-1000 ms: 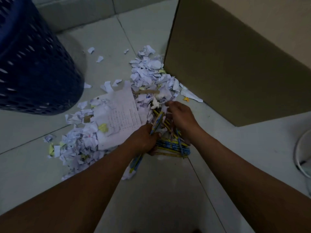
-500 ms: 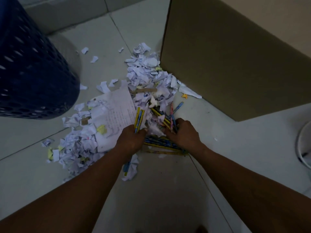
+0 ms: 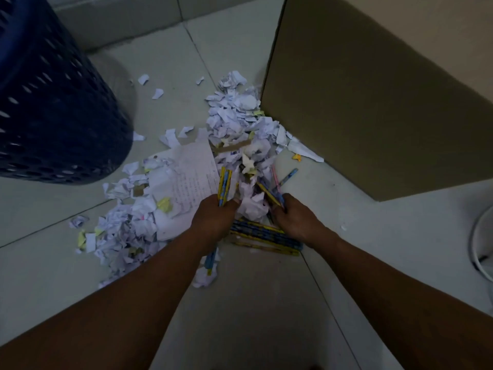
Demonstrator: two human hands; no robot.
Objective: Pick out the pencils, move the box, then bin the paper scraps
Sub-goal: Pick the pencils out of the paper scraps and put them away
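A heap of torn white and yellow paper scraps covers the tiled floor in front of me, with a written sheet lying on it. My left hand grips a few yellow-and-blue pencils that point upward out of the fist. My right hand holds other pencils at the heap's near edge. More pencils lie flat on the floor between my wrists. A large brown cardboard box stands to the right, touching the scraps.
A dark blue perforated bin stands at the left. A white round object shows at the right edge. Loose scraps lie scattered toward the bin. A wall skirting runs along the top.
My right hand pulled back from the heap's middle to its near edge and closed on pencils. My left hand raised its pencils upright. Both hands barely moved in the last half second.
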